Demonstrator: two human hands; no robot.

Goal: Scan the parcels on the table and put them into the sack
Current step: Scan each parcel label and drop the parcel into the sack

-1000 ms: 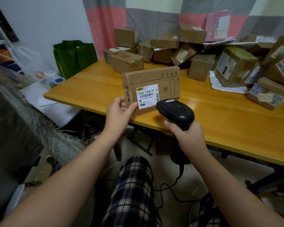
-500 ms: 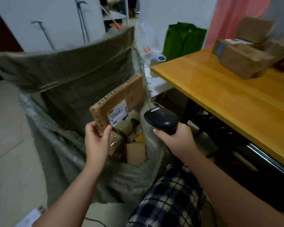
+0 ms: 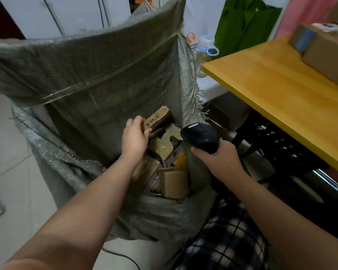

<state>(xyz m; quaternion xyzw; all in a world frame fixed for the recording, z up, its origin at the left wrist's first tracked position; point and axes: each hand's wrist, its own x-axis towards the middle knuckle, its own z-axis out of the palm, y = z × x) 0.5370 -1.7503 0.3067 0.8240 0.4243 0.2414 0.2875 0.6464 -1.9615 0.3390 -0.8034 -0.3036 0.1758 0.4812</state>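
The grey woven sack point(image 3: 86, 61) stood open at the left, its far wall raised high and its near rim slumped low. Inside its mouth the left hand point(image 3: 135, 137) gripped a flat cardboard parcel point(image 3: 157, 118) by its near end, fingers and thumb curled round the edge. The parcel was tilted just above the heap of boxes point(image 3: 174, 180) lying in the sack; whether it touched them could not be told. To do this well, the hand should lower it onto the heap before letting go and lay it flat against the far wall, so it would neither slide nor waste room. Rightward, the right hand point(image 3: 219, 158) clamped the black barcode scanner point(image 3: 200, 137), best held clear of the drop. Taped boxes point(image 3: 328, 61) waited on the yellow table point(image 3: 281, 90).
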